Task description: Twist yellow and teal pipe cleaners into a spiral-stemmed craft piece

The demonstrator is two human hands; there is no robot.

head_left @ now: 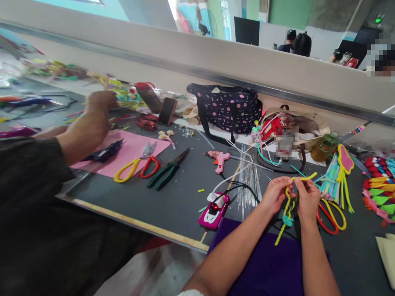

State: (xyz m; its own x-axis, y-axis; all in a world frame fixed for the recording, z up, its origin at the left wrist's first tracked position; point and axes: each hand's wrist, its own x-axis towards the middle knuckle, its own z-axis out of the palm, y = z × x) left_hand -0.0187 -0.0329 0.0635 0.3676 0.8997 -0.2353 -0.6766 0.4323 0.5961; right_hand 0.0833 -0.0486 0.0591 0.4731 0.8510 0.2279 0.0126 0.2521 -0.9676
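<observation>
My left hand (pixel 276 192) and my right hand (pixel 308 198) are close together at the right of the table, both pinching a yellow pipe cleaner (pixel 288 201). One end of it sticks out past my right fingers, and the rest hangs down in twisted strands. A teal pipe cleaner (pixel 288 221) is wound in a small knot around the lower part. Below my hands lies a dark purple cloth (pixel 265 259). Beside my right hand are scissors with red and yellow handles (pixel 338 222), their blades partly hidden.
A co-worker's arm (pixel 89 123) reaches across the left, over a pink sheet (pixel 123 144). Scissors (pixel 135 164), green pliers (pixel 168 170), a pink glue gun (pixel 218 159) and a magenta power strip (pixel 215 211) lie between us. Bags (pixel 230 109) and a bottle (pixel 324 146) stand along the back.
</observation>
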